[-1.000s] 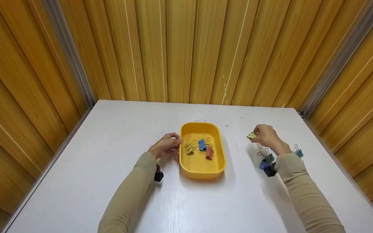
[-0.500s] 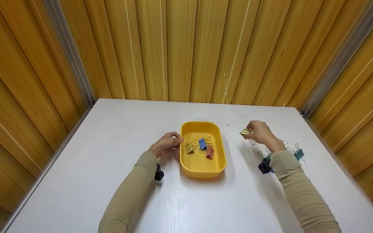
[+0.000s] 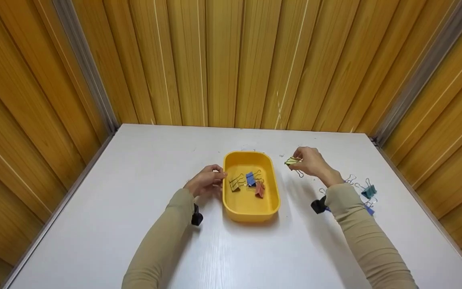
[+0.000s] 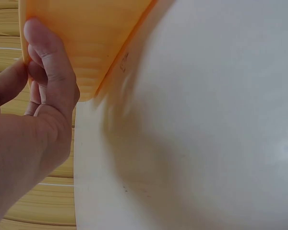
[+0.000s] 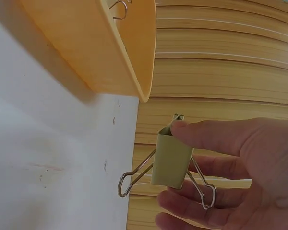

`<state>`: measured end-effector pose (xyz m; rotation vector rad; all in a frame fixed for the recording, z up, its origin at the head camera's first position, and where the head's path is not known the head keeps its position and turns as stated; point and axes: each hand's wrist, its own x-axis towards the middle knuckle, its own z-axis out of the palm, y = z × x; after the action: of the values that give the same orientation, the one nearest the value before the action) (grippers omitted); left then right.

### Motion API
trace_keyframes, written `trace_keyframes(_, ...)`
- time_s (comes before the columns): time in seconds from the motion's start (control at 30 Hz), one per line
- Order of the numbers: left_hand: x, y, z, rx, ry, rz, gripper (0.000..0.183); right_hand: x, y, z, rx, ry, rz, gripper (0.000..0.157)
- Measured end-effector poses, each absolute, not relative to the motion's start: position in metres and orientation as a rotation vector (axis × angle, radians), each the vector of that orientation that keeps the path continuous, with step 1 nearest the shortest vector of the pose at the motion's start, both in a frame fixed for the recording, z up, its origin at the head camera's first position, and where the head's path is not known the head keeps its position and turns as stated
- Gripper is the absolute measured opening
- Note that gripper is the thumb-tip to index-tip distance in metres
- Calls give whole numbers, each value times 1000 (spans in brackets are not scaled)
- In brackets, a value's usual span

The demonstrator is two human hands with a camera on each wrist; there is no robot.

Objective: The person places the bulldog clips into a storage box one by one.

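My right hand (image 3: pixel 313 161) pinches a pale yellow binder clip (image 5: pixel 172 160) between thumb and fingers, above the table just right of the yellow bin (image 3: pixel 251 217). Both of the clip's wire handles stick out to the sides in the right wrist view. On the bin's left side, my left hand (image 3: pixel 207 180) holds the rim, its fingers lying along the outer wall in the left wrist view. Inside the bin lie a yellow binder clip (image 3: pixel 235 186), a blue binder clip (image 3: pixel 251 179) and a red binder clip (image 3: pixel 259 190).
Several more binder clips lie on the white table (image 3: pixel 215 257) around the right forearm, among them a teal clip (image 3: pixel 369 191) and a blue clip (image 3: pixel 369 210). The sleeve partly covers this group. Wood-patterned panels (image 3: pixel 223 64) stand along the table's back and sides.
My right hand has moved left and slightly away from me with the yellow binder clip, nearing the bin. More of the clips by the right forearm show. My left hand and the bin stay put.
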<state>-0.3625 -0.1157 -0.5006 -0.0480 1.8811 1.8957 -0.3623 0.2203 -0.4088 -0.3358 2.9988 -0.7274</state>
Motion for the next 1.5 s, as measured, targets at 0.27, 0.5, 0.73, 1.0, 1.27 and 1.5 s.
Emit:
trace_keyframes(0.27,-362,-116,-502,-35,1878,1915,12,-362,201,-405,-424,2995,-715,39)
trace_keyframes(0.5,-361,-117,-503,-20,1863,1928,12,-360,184,-403,-533,3011,-693,38)
trace_keyframes(0.73,-362,-117,-504,-18,1856,1942,12,-359,165,-404,-552,2972,-691,43)
trace_keyframes(1.0,-362,-117,-502,-32,1850,1933,12,-358,144,-408,-604,2956,-687,44)
trace_keyframes(1.27,-361,-116,-502,-13,1851,1921,12,-359,129,-416,-642,2936,-669,41)
trace_keyframes(1.5,-363,-116,-503,13,1813,1963,11,-358,120,-418,-650,2945,-617,44)
